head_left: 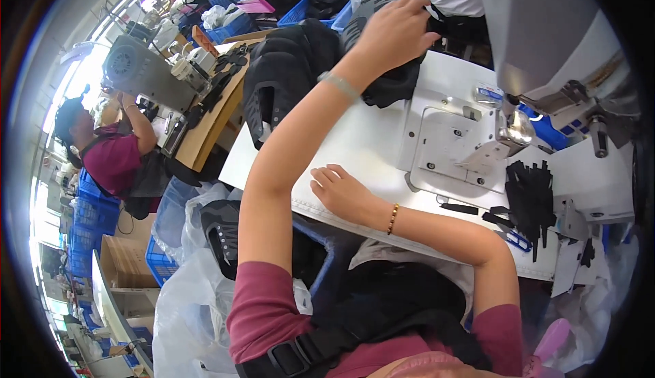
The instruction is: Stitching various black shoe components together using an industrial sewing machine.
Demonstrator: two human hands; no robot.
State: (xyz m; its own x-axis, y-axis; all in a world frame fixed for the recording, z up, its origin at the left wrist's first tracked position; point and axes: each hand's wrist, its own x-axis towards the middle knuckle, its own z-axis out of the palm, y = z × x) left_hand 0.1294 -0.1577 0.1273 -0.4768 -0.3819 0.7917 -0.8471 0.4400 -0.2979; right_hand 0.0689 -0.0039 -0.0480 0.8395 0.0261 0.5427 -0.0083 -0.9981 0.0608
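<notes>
My left hand (pixel 396 31) reaches far across the white table, over a black moulded, padded bag piece (pixel 390 91). Its thumb stands apart from the bent fingers, which lie at the piece's far side; contact there is partly hidden. A second black ribbed bag piece (pixel 290 64) with a slot-like opening lies just left of my forearm. My right hand (pixel 344 194) is at the table's near edge, palm down and fingers loosely spread, holding nothing. The white sewing machine's metal bed plate (pixel 454 149) is to the right of both hands.
Black strap pieces (pixel 532 200) lie in a bundle beside blue-handled scissors (pixel 518 240) on the right. The machine head (pixel 539 30) overhangs the table. Another black bag piece (pixel 222 231) sits among clear plastic bags at lower left. A co-worker (pixel 112 156) is at a machine on the left.
</notes>
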